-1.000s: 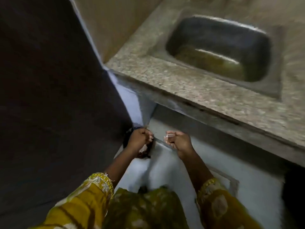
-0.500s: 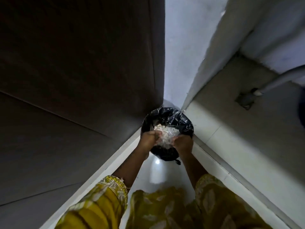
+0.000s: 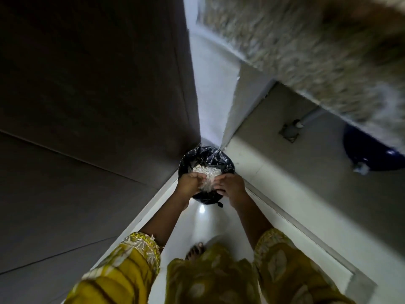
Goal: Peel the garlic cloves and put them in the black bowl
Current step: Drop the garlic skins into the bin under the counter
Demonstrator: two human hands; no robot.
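Note:
A small bin lined with a black plastic bag [image 3: 223, 160] stands on the floor in the corner below me. A heap of white, papery garlic peels [image 3: 208, 173] sits over its mouth, cupped between my two hands. My left hand [image 3: 189, 184] presses the heap from the left and my right hand [image 3: 232, 186] from the right, fingers curled around it. No garlic cloves and no black bowl are in view.
A dark cupboard panel [image 3: 98, 106] fills the left side. A speckled stone counter [image 3: 306, 47] overhangs at the upper right, with a blue tub [image 3: 370, 154] and a grey pipe [image 3: 306, 121] under it. My bare foot [image 3: 195, 251] stands on the white floor.
One second ago my hands were beside the counter with the sink in view. The view has since dropped to the floor bin, and my hands hold the peels over it, slightly wider apart.

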